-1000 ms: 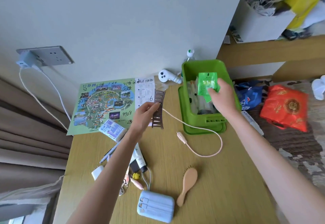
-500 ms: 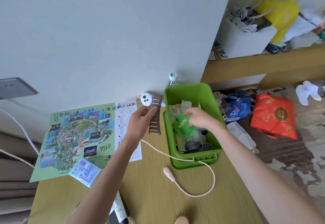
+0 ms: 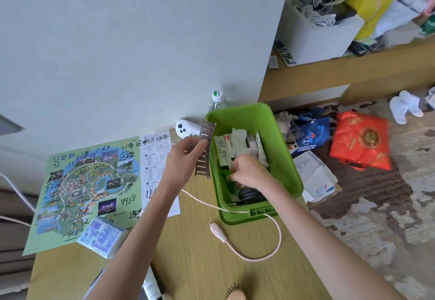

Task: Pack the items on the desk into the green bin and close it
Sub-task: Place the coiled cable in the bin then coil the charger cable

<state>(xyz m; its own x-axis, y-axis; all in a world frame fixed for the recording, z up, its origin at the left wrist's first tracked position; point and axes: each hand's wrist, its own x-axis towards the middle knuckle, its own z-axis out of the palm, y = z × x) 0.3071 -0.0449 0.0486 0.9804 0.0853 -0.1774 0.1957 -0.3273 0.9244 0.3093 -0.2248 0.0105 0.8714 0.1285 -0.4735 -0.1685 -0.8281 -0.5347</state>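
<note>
Green packet [image 3: 224, 178] lowered into green bin [image 3: 286, 158]; left hand [image 3: 181, 160] holds comb [image 3: 204, 151]

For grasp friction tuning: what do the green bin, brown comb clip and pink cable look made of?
Green bin: likely moulded plastic, smooth, slight sheen, rounded rim. Brown comb clip: probably rigid plastic, matte, thin teeth. Pink cable: flexible sheath, curls loosely; rubber or braid unclear.

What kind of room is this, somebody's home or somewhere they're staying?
Likely a hotel room, though not certain: white slippers on the carpet, a scribbled-on park map on the desk, and toiletry tubes in the green bin.
</note>
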